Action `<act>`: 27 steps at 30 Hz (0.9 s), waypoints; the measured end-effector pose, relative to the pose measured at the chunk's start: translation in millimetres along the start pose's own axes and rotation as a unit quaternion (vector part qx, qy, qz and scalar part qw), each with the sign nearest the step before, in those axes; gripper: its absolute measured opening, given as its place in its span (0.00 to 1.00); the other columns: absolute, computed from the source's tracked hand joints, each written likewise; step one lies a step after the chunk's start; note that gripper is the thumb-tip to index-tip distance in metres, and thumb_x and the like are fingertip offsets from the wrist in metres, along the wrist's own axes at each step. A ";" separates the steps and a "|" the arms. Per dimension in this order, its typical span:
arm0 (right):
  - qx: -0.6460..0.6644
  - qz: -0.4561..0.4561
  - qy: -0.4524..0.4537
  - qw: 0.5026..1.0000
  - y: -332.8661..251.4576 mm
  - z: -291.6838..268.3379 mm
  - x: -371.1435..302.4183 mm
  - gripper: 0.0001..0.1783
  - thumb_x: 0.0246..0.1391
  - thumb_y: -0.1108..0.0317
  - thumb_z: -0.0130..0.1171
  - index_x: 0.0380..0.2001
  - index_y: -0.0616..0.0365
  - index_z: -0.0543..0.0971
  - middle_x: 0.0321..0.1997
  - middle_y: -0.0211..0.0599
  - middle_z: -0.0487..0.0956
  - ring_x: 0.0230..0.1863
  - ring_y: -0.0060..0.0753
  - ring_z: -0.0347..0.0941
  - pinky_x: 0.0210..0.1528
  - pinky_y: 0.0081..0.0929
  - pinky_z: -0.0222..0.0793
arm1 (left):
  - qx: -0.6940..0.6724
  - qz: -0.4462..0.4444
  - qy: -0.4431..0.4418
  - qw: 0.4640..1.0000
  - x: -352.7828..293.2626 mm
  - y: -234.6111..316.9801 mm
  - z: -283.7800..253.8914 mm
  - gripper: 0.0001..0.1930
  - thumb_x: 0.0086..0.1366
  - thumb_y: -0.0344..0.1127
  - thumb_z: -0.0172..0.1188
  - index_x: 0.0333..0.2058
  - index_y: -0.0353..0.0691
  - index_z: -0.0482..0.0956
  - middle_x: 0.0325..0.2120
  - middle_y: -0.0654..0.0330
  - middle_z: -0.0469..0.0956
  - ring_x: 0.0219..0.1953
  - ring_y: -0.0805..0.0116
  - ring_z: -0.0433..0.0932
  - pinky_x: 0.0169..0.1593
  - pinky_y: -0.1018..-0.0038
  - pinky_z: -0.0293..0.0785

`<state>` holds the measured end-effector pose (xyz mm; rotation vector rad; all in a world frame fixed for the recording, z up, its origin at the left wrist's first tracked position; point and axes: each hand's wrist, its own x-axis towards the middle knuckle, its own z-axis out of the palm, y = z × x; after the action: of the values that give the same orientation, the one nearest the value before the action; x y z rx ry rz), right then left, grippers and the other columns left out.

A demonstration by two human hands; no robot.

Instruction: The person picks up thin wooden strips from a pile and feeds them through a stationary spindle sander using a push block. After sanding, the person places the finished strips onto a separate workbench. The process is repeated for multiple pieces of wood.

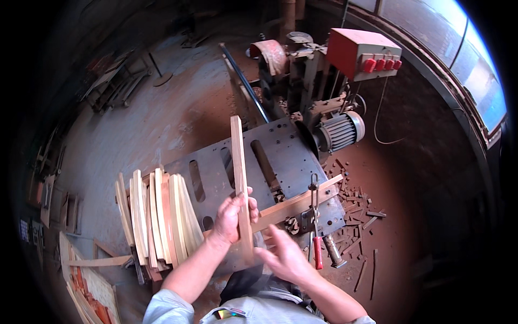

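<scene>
A long wooden strip [238, 156] stands up over the metal machine table, gripped around its middle by my left hand [231, 216]. Beside the strip's lower end is my right hand [281, 255], its fingers spread; whether the fingertips touch the wood I cannot tell. Beyond my hands lies the slotted steel table [210, 173]. A wooden fence bar [294, 208] crosses its near side, with a red-handled clamp [317, 251] at the bar's right part. To the left, several similar wooden strips [156, 216] lie side by side in a stack.
An electric motor [342, 132] sits at the table's far right, next to a dark disc. Above it hangs a red switch box [361, 56]. Wood offcuts [356, 210] litter the floor at right. A wooden frame [94, 281] stands at lower left, and a trolley [116, 78] stands far left.
</scene>
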<state>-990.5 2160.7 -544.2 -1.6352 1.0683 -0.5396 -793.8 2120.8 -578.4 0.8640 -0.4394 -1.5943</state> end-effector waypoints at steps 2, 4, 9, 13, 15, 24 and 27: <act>0.087 0.047 -0.063 0.993 0.8 8.1 11.4 0.29 0.61 0.60 0.62 0.58 0.68 0.67 0.45 0.48 0.78 0.45 0.38 0.77 0.44 0.35 0.75 | -0.005 0.013 -0.003 1.000 -0.4 -15.6 7.5 0.17 0.73 0.44 0.55 0.54 0.41 0.72 0.33 0.59 0.79 0.32 0.68 0.79 0.37 0.70 0.78; 0.211 0.121 -0.104 0.964 7.6 15.8 16.9 0.26 0.62 0.61 0.60 0.57 0.66 0.69 0.37 0.36 0.78 0.39 0.26 0.75 0.40 0.28 0.74 | -0.013 0.026 -0.009 1.000 -1.7 -26.0 11.0 0.19 0.74 0.46 0.55 0.55 0.41 0.71 0.37 0.58 0.80 0.34 0.68 0.79 0.39 0.70 0.78; 0.042 0.111 -0.012 0.993 7.9 -4.2 5.9 0.24 0.62 0.57 0.60 0.51 0.67 0.71 0.40 0.58 0.81 0.43 0.52 0.81 0.44 0.43 0.75 | 0.294 0.152 0.015 0.943 7.9 5.6 5.6 0.30 0.76 0.47 0.49 0.69 0.37 0.56 0.52 0.55 0.74 0.49 0.66 0.77 0.46 0.75 0.77; -0.272 -0.082 0.038 0.958 2.2 -55.0 -0.7 0.20 0.57 0.58 0.64 0.45 0.57 0.70 0.36 0.45 0.78 0.32 0.52 0.80 0.31 0.44 0.77 | 0.761 0.425 0.023 0.490 6.0 83.7 -8.5 0.47 0.57 0.44 0.71 0.70 0.37 0.56 0.68 0.46 0.57 0.71 0.47 0.55 0.74 0.55 0.50; -0.364 -0.136 0.043 0.920 13.8 -80.0 7.6 0.19 0.56 0.59 0.64 0.46 0.53 0.70 0.30 0.38 0.74 0.29 0.44 0.78 0.28 0.41 0.75 | 0.860 0.356 -0.052 0.361 -5.6 103.3 13.5 0.44 0.52 0.43 0.73 0.66 0.37 0.64 0.63 0.48 0.64 0.67 0.51 0.62 0.73 0.53 0.53; -0.558 -0.257 0.011 0.789 12.3 -150.0 26.8 0.21 0.54 0.59 0.61 0.50 0.55 0.74 0.36 0.30 0.75 0.45 0.33 0.72 0.51 0.35 0.67 | 0.794 0.065 -0.205 0.568 8.3 79.8 2.2 0.19 0.53 0.37 0.70 0.42 0.37 0.80 0.32 0.50 0.82 0.38 0.51 0.82 0.45 0.63 0.78; -0.469 -0.221 0.186 0.834 0.7 -160.6 28.5 0.34 0.46 0.63 0.69 0.57 0.58 0.72 0.49 0.43 0.75 0.57 0.42 0.69 0.63 0.39 0.63 | 0.754 0.032 -0.100 0.648 14.4 61.9 -22.2 0.20 0.54 0.39 0.71 0.43 0.36 0.79 0.32 0.48 0.83 0.36 0.49 0.83 0.43 0.63 0.78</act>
<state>-1102.4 2052.5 -495.3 -2.7767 1.3515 -0.7058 -735.7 2097.5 -553.4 1.8123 -2.0930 -0.9429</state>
